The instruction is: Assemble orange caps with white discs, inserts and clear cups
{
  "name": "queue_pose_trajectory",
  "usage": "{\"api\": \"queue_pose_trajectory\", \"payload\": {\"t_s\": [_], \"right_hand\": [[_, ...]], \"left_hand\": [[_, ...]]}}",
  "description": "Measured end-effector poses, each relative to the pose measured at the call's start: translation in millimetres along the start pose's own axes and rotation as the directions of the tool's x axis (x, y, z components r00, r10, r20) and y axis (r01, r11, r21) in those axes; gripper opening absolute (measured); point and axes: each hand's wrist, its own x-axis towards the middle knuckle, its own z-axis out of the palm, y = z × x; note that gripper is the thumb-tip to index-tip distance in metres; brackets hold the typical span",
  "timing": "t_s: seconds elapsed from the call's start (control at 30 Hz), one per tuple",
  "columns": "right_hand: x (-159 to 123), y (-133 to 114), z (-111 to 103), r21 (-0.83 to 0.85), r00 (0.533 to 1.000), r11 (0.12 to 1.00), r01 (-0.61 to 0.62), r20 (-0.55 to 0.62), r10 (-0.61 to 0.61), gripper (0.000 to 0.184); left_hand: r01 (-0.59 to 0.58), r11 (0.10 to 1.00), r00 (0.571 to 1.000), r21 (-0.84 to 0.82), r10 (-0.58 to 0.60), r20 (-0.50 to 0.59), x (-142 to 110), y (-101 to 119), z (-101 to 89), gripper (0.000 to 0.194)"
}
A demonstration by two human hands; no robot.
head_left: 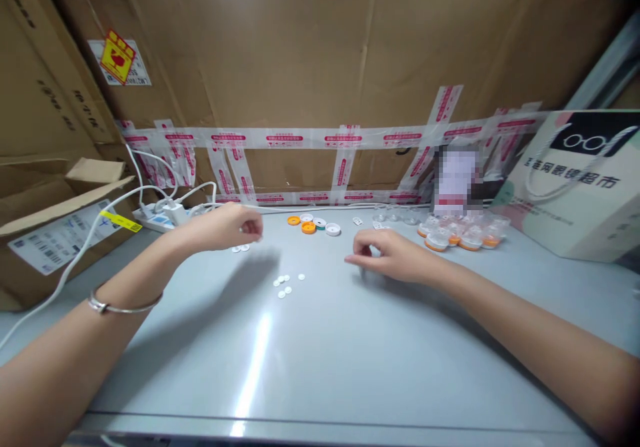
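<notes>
My left hand (233, 225) is above the far left part of the table, its fingers curled inward. What they hold, if anything, is hidden. Some small white discs (241, 249) lie just below it. My right hand (390, 255) hovers low over the table, thumb stretched out to the left and apart from the bent fingers, with nothing visible in it. Between the hands, several loose white discs (283, 279) lie scattered. Behind them sit round caps: an orange cap (309, 229), a white cap (333, 230) and a green-edged cap (319, 224) among others.
Several clear cases with orange bases (470, 240) are clustered at the right, near a paper bag (575, 193) with a glasses print. An opened cardboard box (60, 233) and a power strip (160, 219) with white cables stand left. A taped cardboard wall (280, 73) closes the back.
</notes>
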Motion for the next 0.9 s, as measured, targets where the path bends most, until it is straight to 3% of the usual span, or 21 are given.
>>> {"api": "queue_pose_trajectory", "payload": {"t_s": [0.1,0.2,0.3,0.53,0.9], "right_hand": [[2,11,-7,-0.029,0.990,0.996,-0.090,-0.109,0.086,0.032],[3,21,-7,-0.052,0.982,0.990,-0.128,-0.147,0.119,0.032],[3,24,-5,-0.081,0.985,0.991,-0.109,-0.140,0.097,0.030],[4,25,0,-0.100,0.992,0.992,-0.076,-0.110,0.065,0.029],[3,20,7,-0.075,0.998,0.996,-0.038,-0.060,0.033,0.026]], "left_hand": [[-0.207,0.957,0.968,-0.203,0.171,-0.184,2,39,18.0,0.014],[-0.336,0.889,0.941,-0.312,0.308,-0.137,9,71,47.1,0.012],[-0.334,0.884,0.940,-0.326,0.338,-0.046,16,86,69.3,0.014],[-0.239,0.877,0.971,-0.416,0.206,-0.122,23,83,86.9,0.010],[-0.284,0.837,0.959,-0.468,0.242,-0.149,16,80,91.6,0.010]]}}
